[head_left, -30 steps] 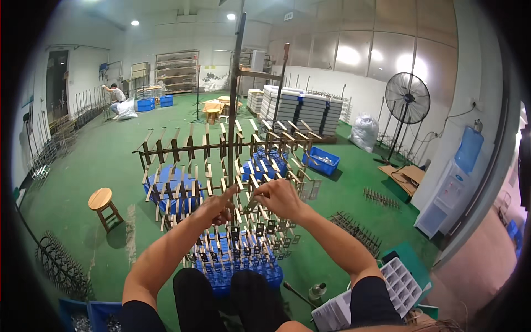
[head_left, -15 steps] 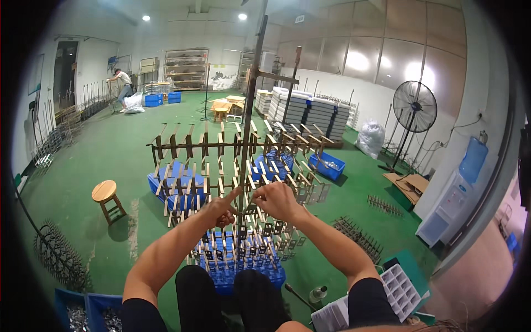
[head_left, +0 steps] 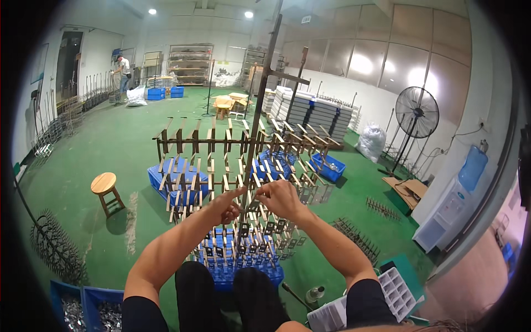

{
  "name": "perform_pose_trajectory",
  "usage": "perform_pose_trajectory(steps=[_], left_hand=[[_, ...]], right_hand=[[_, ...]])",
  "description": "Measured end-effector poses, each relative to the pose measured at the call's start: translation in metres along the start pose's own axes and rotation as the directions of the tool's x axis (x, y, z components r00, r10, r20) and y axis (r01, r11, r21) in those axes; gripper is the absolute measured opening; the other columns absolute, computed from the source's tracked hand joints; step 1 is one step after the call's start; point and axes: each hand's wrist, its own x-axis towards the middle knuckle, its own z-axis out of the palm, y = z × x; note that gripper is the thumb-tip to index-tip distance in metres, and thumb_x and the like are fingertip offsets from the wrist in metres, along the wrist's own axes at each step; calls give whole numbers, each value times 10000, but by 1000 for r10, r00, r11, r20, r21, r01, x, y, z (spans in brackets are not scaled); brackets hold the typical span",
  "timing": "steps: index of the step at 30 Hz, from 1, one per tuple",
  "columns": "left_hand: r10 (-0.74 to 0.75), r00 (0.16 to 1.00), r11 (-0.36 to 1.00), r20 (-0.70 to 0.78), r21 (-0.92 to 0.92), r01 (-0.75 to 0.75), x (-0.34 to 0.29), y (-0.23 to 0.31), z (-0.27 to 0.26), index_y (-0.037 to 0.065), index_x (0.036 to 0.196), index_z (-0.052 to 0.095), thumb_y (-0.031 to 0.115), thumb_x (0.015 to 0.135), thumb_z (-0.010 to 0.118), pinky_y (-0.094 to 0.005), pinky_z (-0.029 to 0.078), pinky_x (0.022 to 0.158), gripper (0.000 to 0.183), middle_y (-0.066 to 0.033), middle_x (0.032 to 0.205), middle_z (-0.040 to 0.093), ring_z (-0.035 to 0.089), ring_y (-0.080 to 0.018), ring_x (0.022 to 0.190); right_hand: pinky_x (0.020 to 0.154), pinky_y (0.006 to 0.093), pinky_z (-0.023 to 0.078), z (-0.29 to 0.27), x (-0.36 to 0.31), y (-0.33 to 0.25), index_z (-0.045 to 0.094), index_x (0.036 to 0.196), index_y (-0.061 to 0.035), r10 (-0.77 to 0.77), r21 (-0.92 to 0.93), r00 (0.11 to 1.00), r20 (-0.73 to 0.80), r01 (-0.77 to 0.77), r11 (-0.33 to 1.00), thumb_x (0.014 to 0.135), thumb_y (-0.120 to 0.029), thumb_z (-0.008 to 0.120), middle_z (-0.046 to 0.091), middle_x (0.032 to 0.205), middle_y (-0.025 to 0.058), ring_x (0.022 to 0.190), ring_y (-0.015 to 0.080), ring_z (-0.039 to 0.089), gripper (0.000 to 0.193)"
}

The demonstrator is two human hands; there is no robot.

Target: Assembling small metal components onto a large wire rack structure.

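In front of me stands a hanging rack [head_left: 206, 142] of dark metal, with an upright post and rows of flat prongs. Small metal plates [head_left: 270, 227] with square cut-outs hang on its lower prongs. My left hand [head_left: 227, 206] is beside the post, index finger stretched toward it and the other fingers curled; what the curled fingers hold, if anything, is hidden. Just right of the post, my right hand [head_left: 281, 199] is closed in a pinch at a prong. A small metal plate [head_left: 254, 204] shows under its fingertips, and the fingers partly cover the contact.
Blue bins [head_left: 330, 166] stand behind and below the rack; bins of metal parts [head_left: 103, 310] sit at lower left. A wooden stool [head_left: 104, 185] is left. On the right are a fan [head_left: 416, 112], a water dispenser [head_left: 442, 210] and a white divided tray [head_left: 396, 293]. A person [head_left: 123, 73] stands far left.
The view has shifted slightly. Both my hands keep nearly the same place at the post. The far person has straightened up from bending.
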Motion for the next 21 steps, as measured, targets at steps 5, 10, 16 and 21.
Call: perform_pose_trajectory(steps=[5,10,16,21], left_hand=[[15,1000,1000,-7,-18,-16,-3,0,2,11,674,542,577,722,608,-170,307,290,573,-22,454,503,394,-53,299],[9,1000,999,8,-41,-9,-2,0,2,7,665,546,570,726,609,-167,302,290,570,-22,455,508,394,-52,300],[24,1000,998,14,-54,-23,-3,0,3,1,665,553,558,734,608,-163,292,290,563,-21,458,512,393,-50,302],[40,999,997,17,-62,-39,-5,-1,4,2,679,560,559,739,601,-163,278,289,561,-12,451,505,388,-48,302]], right_hand=[[610,360,491,0,0,1,693,783,-101,-44,12,998,-43,45,999,723,-179,642,628,653,111,620,263,613,111],[595,360,490,2,4,-5,695,772,-107,-19,-37,999,-25,18,999,721,-184,646,629,652,112,610,261,613,105],[585,362,488,2,8,-8,697,776,-107,-6,-72,1000,-20,4,997,724,-184,644,627,649,115,607,266,612,106],[576,363,487,5,10,-6,698,793,-113,-35,-79,997,-66,30,996,728,-189,643,626,654,122,604,275,611,113]])
